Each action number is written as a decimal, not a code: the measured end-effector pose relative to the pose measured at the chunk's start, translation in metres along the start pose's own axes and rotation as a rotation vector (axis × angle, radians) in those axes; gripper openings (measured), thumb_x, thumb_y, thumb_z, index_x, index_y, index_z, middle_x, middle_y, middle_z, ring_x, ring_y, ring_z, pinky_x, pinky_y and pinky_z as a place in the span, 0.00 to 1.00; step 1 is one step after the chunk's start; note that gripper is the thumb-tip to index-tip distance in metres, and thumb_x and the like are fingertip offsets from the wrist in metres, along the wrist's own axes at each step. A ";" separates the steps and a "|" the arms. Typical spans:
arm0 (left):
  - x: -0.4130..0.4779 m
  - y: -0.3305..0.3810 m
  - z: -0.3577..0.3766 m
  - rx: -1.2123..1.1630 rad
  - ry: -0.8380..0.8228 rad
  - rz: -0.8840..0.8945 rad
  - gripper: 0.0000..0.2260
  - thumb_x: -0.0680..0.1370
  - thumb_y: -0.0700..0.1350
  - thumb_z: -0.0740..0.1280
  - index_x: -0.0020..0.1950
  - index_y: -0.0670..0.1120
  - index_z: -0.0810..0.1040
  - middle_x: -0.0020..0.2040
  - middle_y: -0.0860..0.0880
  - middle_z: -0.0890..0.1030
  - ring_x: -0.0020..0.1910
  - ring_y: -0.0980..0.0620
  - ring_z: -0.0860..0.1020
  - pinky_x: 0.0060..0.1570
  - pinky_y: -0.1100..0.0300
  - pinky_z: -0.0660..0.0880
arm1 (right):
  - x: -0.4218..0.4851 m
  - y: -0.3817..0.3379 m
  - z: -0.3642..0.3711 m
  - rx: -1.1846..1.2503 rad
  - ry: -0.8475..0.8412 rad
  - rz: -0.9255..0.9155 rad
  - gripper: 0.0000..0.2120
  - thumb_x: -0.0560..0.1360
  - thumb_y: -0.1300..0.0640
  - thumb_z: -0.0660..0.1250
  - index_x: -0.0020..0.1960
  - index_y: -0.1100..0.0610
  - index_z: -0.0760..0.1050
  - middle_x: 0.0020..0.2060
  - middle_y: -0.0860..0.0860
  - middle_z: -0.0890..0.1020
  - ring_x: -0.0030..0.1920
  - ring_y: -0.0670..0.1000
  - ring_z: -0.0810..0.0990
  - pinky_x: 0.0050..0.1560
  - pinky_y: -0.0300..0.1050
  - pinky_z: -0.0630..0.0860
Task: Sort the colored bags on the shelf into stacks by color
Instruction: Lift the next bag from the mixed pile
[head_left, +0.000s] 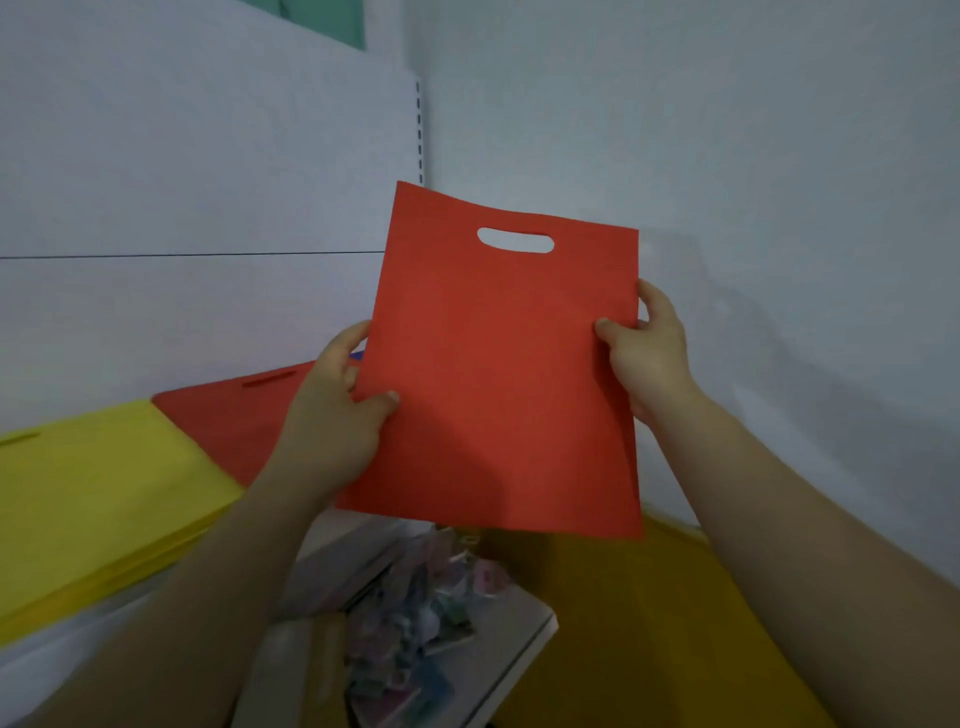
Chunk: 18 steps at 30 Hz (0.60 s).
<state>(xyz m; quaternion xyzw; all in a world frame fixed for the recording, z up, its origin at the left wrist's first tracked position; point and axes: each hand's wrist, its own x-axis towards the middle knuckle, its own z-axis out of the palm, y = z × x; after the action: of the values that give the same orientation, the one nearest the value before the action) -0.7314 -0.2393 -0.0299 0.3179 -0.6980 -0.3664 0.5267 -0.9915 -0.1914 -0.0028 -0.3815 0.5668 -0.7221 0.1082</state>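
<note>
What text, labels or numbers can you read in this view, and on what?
None readable.
The red bag, held by the left hand and right hand: blank.
The yellow stack and red pile: no print showing.
The colourful packets below: print too blurred to read.

red bag (498, 374): matt, cloth-like, smooth | yellow stack (93, 499): matt, same cloth look | wall (727, 130): smooth, matt

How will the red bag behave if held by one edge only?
Probably light: the left hand and right hand pinch the red bag only at its side edges. Likely semi-floppy: it stands mostly flat, yet its top edge waves. It looks matte, so perhaps not slippery.
</note>
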 end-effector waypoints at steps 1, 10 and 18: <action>0.003 -0.002 -0.003 0.026 0.032 -0.003 0.28 0.75 0.29 0.63 0.69 0.55 0.66 0.49 0.52 0.81 0.45 0.56 0.81 0.47 0.59 0.78 | 0.010 0.004 0.012 0.017 -0.041 0.000 0.26 0.76 0.64 0.63 0.71 0.47 0.64 0.47 0.48 0.82 0.43 0.47 0.83 0.42 0.42 0.79; 0.019 -0.012 -0.018 0.352 0.353 -0.127 0.27 0.76 0.33 0.64 0.70 0.54 0.65 0.45 0.53 0.80 0.39 0.56 0.79 0.44 0.59 0.77 | 0.081 0.046 0.123 0.091 -0.471 0.067 0.26 0.77 0.63 0.63 0.72 0.49 0.64 0.51 0.53 0.81 0.44 0.51 0.82 0.44 0.48 0.80; 0.009 -0.011 -0.043 0.694 0.507 -0.310 0.31 0.76 0.38 0.67 0.75 0.51 0.57 0.56 0.47 0.74 0.47 0.47 0.76 0.48 0.56 0.72 | 0.084 0.055 0.202 0.002 -0.815 0.144 0.32 0.76 0.64 0.62 0.76 0.55 0.54 0.54 0.54 0.76 0.46 0.53 0.79 0.43 0.47 0.79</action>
<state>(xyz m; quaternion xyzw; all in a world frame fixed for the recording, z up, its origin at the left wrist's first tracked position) -0.6917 -0.2603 -0.0275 0.6559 -0.5729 -0.0959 0.4821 -0.9282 -0.4074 -0.0027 -0.5955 0.5021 -0.5031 0.3743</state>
